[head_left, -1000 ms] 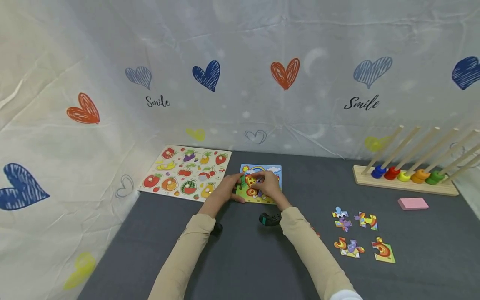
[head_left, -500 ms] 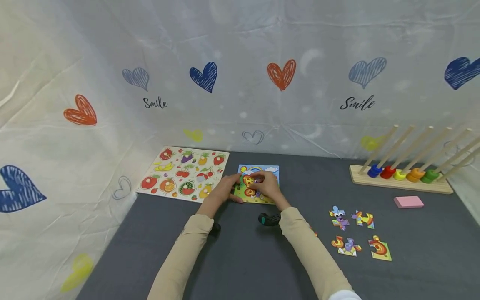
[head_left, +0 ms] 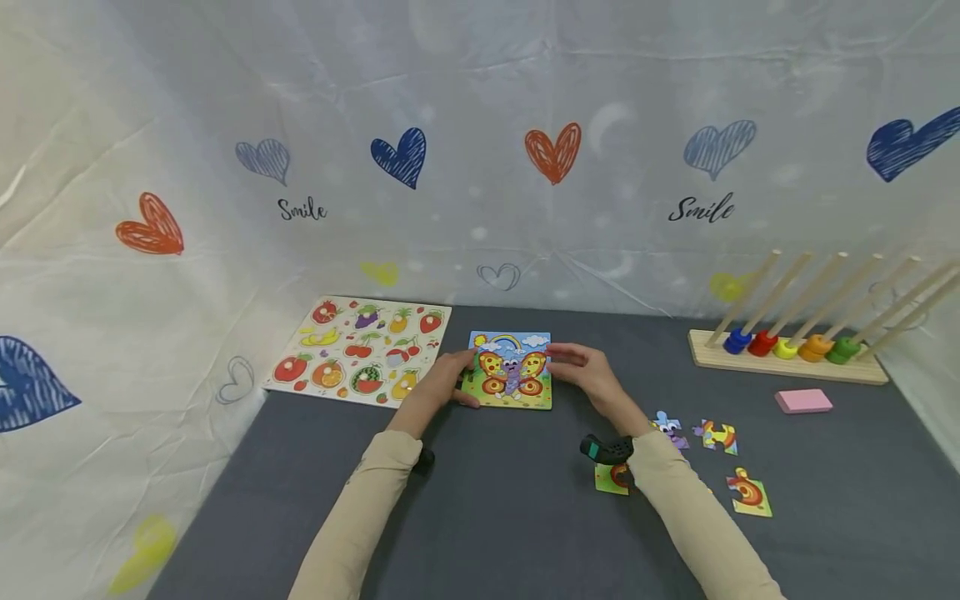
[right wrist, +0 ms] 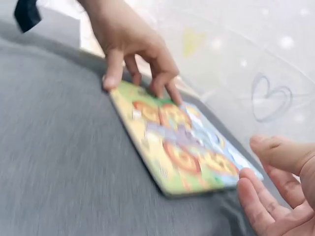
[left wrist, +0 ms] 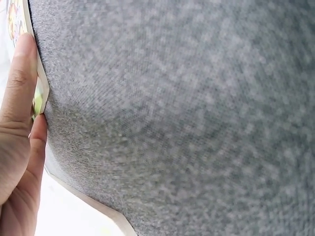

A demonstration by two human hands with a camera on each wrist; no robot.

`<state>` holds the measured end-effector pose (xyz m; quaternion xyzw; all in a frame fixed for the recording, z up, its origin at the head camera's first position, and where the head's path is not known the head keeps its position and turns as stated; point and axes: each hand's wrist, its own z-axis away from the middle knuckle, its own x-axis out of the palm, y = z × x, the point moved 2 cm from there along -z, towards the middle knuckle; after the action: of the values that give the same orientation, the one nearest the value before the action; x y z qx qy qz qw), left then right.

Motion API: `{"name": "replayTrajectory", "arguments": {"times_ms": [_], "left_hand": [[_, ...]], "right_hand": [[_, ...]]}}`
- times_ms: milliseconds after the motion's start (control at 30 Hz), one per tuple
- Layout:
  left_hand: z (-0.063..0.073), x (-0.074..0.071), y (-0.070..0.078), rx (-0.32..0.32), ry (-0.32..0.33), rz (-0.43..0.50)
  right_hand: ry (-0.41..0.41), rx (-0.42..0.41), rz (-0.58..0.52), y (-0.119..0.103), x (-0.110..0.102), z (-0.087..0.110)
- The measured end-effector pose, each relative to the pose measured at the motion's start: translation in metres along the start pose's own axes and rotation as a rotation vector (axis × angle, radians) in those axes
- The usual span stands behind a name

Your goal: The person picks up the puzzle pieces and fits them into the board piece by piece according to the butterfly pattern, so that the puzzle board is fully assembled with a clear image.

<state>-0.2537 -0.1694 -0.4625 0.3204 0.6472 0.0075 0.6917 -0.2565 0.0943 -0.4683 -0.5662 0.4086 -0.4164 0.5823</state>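
A small square picture puzzle board [head_left: 513, 392] with a butterfly and rainbow lies on the dark table. My left hand [head_left: 442, 379] holds its left edge, with the thumb at the near corner and the fingers farther up that side. In the left wrist view, two digits of the left hand [left wrist: 17, 105] touch the board's pale edge. My right hand [head_left: 596, 379] is at the board's right side, fingers loosely extended with nothing held; its fingertips come close to the edge. In the right wrist view, the right hand [right wrist: 278, 189] is apart from the thumb side, palm facing the board.
A fruit peg puzzle [head_left: 352, 350] lies at the back left. Loose jigsaw pieces [head_left: 748, 494] lie to the right, some partly hidden by the right forearm. Behind them are a pink block [head_left: 804, 401] and a wooden peg rack with coloured rings [head_left: 783, 362].
My right hand has lifted off the middle of the butterfly puzzle and moved right to its edge, uncovering the picture. The left hand stays at the left edge. The view has turned slightly right.
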Motion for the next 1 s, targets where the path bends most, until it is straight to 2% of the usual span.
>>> {"name": "replayTrajectory", "arguments": {"times_ms": [333,533,833,1000], "left_hand": [[0.003,0.003,0.002,0.069,-0.005,-0.028],[0.005,0.002,0.002,0.108,0.02,-0.029],[0.002,0.002,0.0,0.067,0.003,-0.032],[0.002,0.001,0.001,0.069,0.008,-0.027]], "right_hand": [[0.015,-0.011,-0.027,0.006,-0.052,0.042],[-0.002,-0.021,-0.021,0.009,-0.078,0.063],[0.002,-0.065,0.155,0.008,-0.115,0.096],[-0.017,-0.095,0.258,0.008,-0.132,0.112]]}}
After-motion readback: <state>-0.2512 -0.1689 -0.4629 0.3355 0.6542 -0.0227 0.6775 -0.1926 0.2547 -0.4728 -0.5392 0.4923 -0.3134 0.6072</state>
